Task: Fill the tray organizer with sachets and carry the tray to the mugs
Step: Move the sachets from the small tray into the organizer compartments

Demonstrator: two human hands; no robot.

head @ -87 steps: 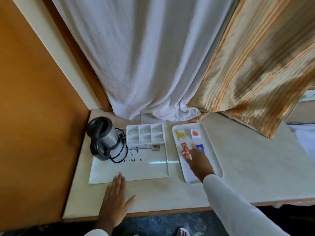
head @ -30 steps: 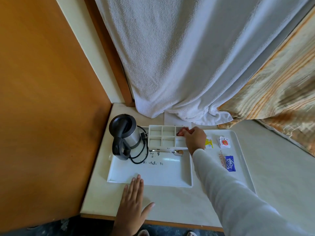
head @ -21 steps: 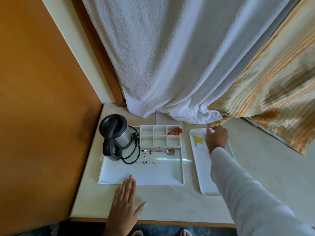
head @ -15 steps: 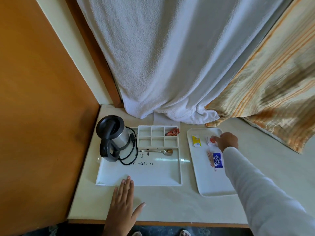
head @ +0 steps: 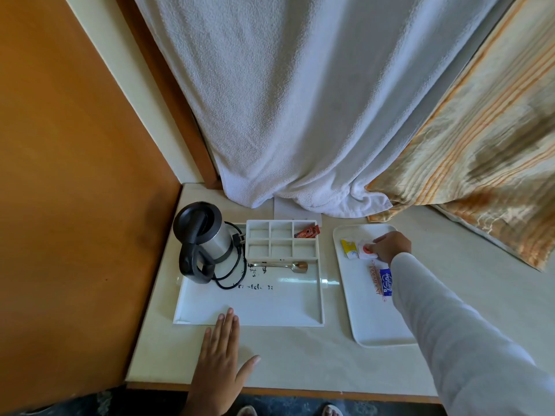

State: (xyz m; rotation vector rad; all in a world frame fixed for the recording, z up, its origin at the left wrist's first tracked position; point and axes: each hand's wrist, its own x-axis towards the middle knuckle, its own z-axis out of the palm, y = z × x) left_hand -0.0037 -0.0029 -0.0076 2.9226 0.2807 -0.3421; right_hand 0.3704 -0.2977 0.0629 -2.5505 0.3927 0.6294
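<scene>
A steel kettle (head: 201, 239) with a black lid and handle stands at the tray's (head: 249, 307) 10 o'clock corner, its black cord (head: 231, 274) looped beside it. The left hand (head: 220, 360) lies flat and released on the smooth counter (head: 300, 355), fingertips over the tray's near rim at 7 o'clock, as it did 0.5 s ago. The tray is white, rectangular, shallow-walled, long axis left to right. At its 1 o'clock sits the organizer (head: 281, 241), a white plastic grid of six square cells, long axis also left to right. Its far right cell holds red sachets (head: 306, 232), lying aslant with their ends pointing to 2 o'clock. A metal spoon (head: 282, 265) lies just before the organizer, bowl to the right. Right of the tray is a second white tray (head: 372, 319) with rounded corners, long axis running away from the person. At its 12 o'clock lie a yellow sachet (head: 348, 249) and a white sachet (head: 365, 250) with a red dot; the right hand (head: 390, 246) pinches the white one, having closed on it since 0.5 s ago. At 3 o'clock a blue sachet (head: 385, 282) lies lengthwise. Behind hang a white terry towel (head: 285, 100) and a striped orange cloth (head: 480, 160).
</scene>
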